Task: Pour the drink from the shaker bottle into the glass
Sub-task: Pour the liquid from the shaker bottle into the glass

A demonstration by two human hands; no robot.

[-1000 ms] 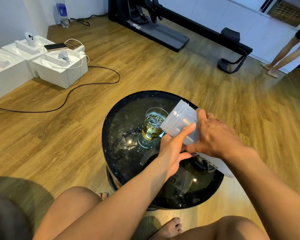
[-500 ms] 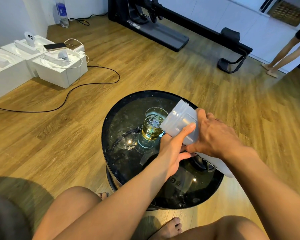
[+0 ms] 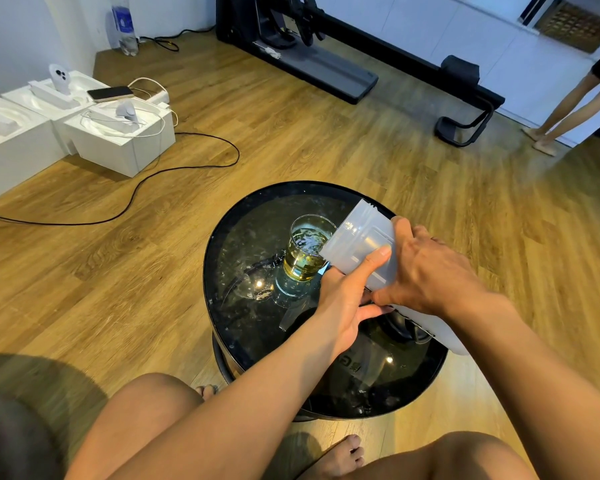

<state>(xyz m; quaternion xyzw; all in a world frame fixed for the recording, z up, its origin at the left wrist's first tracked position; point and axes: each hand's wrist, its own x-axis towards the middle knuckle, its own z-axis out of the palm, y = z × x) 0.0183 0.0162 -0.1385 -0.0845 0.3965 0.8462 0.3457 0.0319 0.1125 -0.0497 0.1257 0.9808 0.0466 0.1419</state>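
Observation:
A translucent white shaker bottle [image 3: 362,244] is tipped steeply, its open mouth resting over the rim of a clear glass [image 3: 305,251]. The glass stands upright on the round black glass table [image 3: 243,327] and holds yellow-green drink with bubbles on top. My right hand [image 3: 426,271] grips the bottle's body from above. My left hand [image 3: 347,299] holds the bottle from below, thumb pressed on its side. The bottle's base sticks out behind my right wrist.
White boxes [image 3: 118,140] with a phone and cables sit on the wooden floor at the left, with a black cable trailing from them. A plastic water bottle [image 3: 122,26] stands by the wall. Black exercise equipment [image 3: 326,64] lies beyond. A person's legs [image 3: 568,112] stand at far right.
The bottle stays tipped over the glass in both hands. The drink level in the glass looks slightly higher. Nothing else has moved.

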